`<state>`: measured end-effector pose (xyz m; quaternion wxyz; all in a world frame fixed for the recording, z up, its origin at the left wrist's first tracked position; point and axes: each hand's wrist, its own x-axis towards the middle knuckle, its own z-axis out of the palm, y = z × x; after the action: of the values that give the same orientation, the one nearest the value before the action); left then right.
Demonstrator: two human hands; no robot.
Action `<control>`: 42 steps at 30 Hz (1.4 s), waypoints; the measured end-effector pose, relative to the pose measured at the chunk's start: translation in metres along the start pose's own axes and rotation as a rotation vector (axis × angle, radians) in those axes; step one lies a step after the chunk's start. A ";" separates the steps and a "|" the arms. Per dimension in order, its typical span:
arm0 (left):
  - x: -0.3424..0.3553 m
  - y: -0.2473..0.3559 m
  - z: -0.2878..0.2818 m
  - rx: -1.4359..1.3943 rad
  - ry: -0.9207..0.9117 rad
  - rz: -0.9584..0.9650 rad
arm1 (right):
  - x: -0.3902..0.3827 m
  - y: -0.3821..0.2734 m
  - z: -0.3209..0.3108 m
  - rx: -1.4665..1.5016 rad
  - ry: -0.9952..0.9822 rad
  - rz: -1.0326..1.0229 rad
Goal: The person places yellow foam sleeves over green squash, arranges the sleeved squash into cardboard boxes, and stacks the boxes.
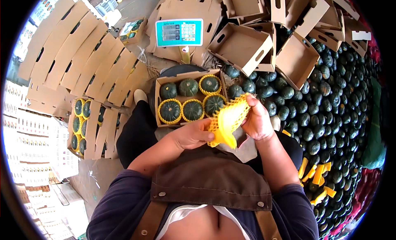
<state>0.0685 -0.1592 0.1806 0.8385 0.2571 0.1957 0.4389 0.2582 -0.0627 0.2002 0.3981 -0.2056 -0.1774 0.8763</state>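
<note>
Between my two hands a yellow foam net sleeve is stretched out, in front of my apron. My left hand pinches its lower left end; my right hand grips its upper right end. Just beyond lies a cardboard box holding several dark green squashes. The front-row squash and its neighbours wear yellow net sleeves, as does the squash at the back right. Two at the back, a left squash and a middle squash, are bare. The sleeve partly hides the box's right front corner.
A scale display stands behind the box. Empty cardboard boxes are heaped at the far right, above a large pile of squashes. Loose yellow sleeves lie on that pile. Stacked cartons lean at the left.
</note>
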 end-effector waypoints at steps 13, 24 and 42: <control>0.011 0.002 -0.040 0.704 0.790 0.470 | -0.003 0.029 0.005 -0.735 0.039 -0.092; -0.001 0.002 -0.051 0.039 0.298 -0.079 | 0.003 0.045 -0.017 0.047 0.027 0.260; 0.087 0.034 -0.235 2.002 1.088 -0.352 | 0.023 0.025 -0.010 -0.335 -0.378 0.563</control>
<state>-0.0361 -0.0087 0.0057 0.1131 0.5532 0.8252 0.0169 0.2338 -0.0592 0.1750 0.0628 -0.1432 -0.3250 0.9327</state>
